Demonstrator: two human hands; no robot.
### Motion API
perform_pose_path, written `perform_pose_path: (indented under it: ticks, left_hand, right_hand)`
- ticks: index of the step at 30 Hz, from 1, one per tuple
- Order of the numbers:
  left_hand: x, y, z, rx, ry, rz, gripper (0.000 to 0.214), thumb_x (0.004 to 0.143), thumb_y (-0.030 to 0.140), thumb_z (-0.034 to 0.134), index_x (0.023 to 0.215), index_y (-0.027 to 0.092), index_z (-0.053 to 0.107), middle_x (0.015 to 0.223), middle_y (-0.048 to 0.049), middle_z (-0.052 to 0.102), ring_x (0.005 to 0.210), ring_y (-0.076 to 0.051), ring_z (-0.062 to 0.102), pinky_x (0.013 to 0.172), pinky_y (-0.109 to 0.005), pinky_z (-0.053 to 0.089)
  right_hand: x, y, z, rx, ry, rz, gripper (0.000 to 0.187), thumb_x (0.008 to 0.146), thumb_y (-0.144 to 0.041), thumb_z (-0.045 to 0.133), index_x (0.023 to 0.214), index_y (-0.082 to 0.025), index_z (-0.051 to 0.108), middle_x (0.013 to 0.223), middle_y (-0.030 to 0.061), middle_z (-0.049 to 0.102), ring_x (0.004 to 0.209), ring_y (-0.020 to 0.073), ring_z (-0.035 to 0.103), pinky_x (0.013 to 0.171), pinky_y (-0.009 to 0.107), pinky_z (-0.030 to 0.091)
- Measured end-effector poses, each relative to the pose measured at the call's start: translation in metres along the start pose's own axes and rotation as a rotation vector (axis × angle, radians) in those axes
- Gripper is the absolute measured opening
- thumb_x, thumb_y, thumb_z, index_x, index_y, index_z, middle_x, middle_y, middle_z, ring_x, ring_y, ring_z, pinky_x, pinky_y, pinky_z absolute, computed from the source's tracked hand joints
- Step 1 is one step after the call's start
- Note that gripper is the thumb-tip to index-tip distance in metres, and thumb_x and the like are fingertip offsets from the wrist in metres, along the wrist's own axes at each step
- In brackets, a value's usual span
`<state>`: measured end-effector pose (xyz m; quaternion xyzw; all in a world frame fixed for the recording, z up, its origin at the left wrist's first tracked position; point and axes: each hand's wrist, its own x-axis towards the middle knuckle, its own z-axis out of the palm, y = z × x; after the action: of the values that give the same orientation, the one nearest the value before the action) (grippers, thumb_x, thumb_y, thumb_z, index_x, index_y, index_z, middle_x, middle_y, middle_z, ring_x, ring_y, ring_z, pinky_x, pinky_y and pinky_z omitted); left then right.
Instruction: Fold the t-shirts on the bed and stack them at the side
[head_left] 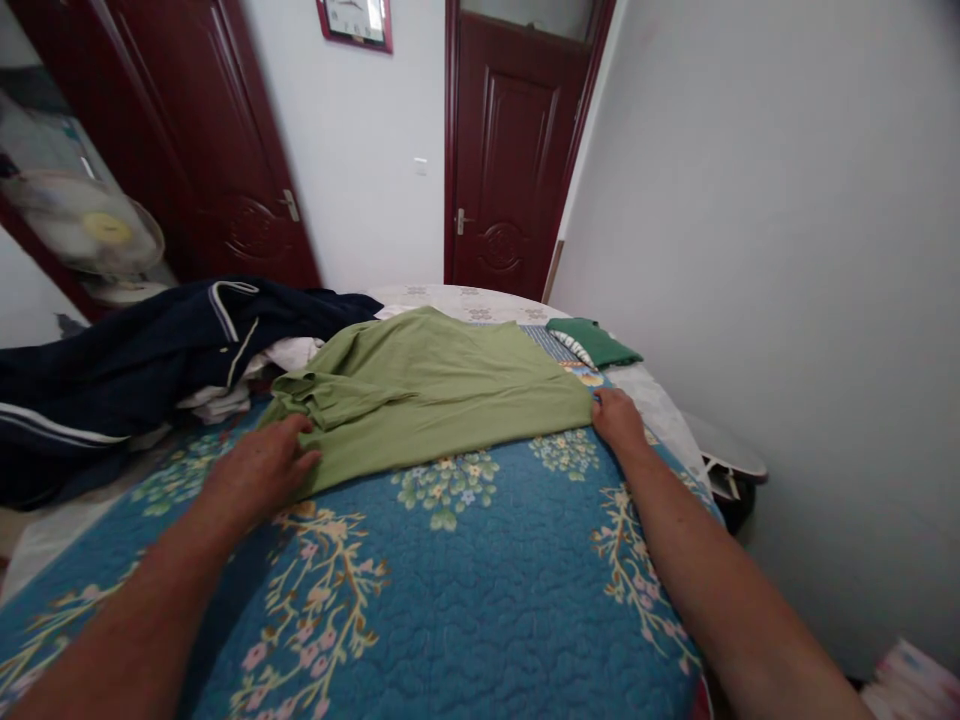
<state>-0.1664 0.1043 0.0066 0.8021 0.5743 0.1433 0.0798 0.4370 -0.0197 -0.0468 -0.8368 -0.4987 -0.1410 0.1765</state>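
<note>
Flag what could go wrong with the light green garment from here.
Creases might set: the light green garment is bunched near the left hand, while the rest lies flatter. 
The dark clothing lies close to that bunched end, so a sideways pull could perhaps snag or drag it.

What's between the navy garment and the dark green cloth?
In the head view, mainly the light green garment, with some pale cloth beside the navy garment. A narrow strip of patterned fabric shows before the dark green cloth.

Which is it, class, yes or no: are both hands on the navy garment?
No: the left hand and right hand are both on the light green garment.
</note>
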Motion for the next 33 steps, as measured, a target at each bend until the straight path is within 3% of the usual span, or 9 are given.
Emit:
perform_pose_path:
  ticks: [4, 8, 11, 19, 24, 28, 33]
  left_hand:
    - [-0.035, 0.007, 0.003, 0.104, -0.045, 0.194, 0.030, 0.087, 0.048, 0.055, 0.098, 0.027, 0.074, 0.094, -0.0114, 0.077, 0.097, -0.037, 0.068, 0.091, -0.047, 0.048]
    - [-0.060, -0.005, 0.006, 0.128, -0.023, 0.298, 0.032, 0.091, 0.049, 0.056, 0.102, 0.030, 0.079, 0.110, -0.0112, 0.078, 0.108, -0.036, 0.067, 0.098, -0.047, 0.046]
    - [-0.065, -0.016, 0.012, 0.209, 0.038, 0.292, 0.036, 0.094, 0.045, 0.052, 0.111, 0.030, 0.081, 0.122, -0.0110, 0.077, 0.119, -0.037, 0.065, 0.099, -0.049, 0.045]
    - [-0.064, -0.016, 0.015, 0.513, 0.091, 0.286, 0.048, 0.098, 0.020, 0.037, 0.129, 0.027, 0.074, 0.136, -0.0084, 0.074, 0.128, -0.032, 0.064, 0.095, -0.048, 0.042]
    - [-0.065, -0.012, 0.017, 0.573, 0.129, 0.245, 0.043, 0.096, 0.023, 0.040, 0.124, 0.027, 0.073, 0.135, -0.0079, 0.075, 0.129, -0.030, 0.063, 0.094, -0.047, 0.042]
    - [-0.062, -0.011, 0.015, 0.597, 0.155, 0.251, 0.035, 0.098, 0.032, 0.042, 0.113, 0.027, 0.074, 0.125, -0.0086, 0.078, 0.122, -0.031, 0.066, 0.092, -0.046, 0.043]
    - [-0.060, -0.016, 0.008, 0.592, 0.154, 0.267, 0.032, 0.099, 0.034, 0.041, 0.099, 0.027, 0.073, 0.106, -0.0066, 0.081, 0.108, -0.032, 0.071, 0.094, -0.048, 0.045]
  right_hand:
    - [-0.002, -0.003, -0.004, -0.039, 0.027, -0.111, 0.034, 0.090, -0.015, 0.052, 0.114, -0.013, 0.075, 0.116, 0.0180, 0.071, 0.113, 0.0299, 0.062, 0.102, 0.038, 0.046]
    - [-0.021, -0.010, -0.022, 0.008, -0.150, -0.333, 0.032, 0.083, -0.011, 0.056, 0.107, -0.016, 0.077, 0.111, 0.0129, 0.074, 0.109, 0.0267, 0.063, 0.103, 0.034, 0.045]
    - [-0.039, -0.017, -0.035, -0.027, -0.241, -0.412, 0.039, 0.083, -0.009, 0.057, 0.116, -0.017, 0.077, 0.117, 0.0123, 0.074, 0.112, 0.0260, 0.062, 0.104, 0.034, 0.042]
    - [-0.043, -0.028, -0.042, -0.272, -0.196, -0.207, 0.037, 0.102, -0.014, 0.043, 0.120, -0.017, 0.076, 0.118, 0.0163, 0.071, 0.119, 0.0288, 0.060, 0.101, 0.035, 0.042]
    - [-0.042, -0.030, -0.037, -0.207, -0.192, -0.074, 0.033, 0.107, -0.020, 0.040, 0.121, -0.017, 0.070, 0.122, 0.0138, 0.070, 0.107, 0.0235, 0.066, 0.088, 0.030, 0.046]
    - [-0.040, -0.028, -0.036, -0.119, -0.145, -0.067, 0.029, 0.105, -0.022, 0.045, 0.126, -0.016, 0.065, 0.124, 0.0131, 0.070, 0.112, 0.0236, 0.065, 0.089, 0.029, 0.045]
    - [-0.047, -0.026, -0.045, -0.139, -0.166, -0.079, 0.024, 0.104, -0.021, 0.047, 0.118, -0.014, 0.066, 0.120, 0.0146, 0.070, 0.110, 0.0240, 0.066, 0.089, 0.030, 0.044]
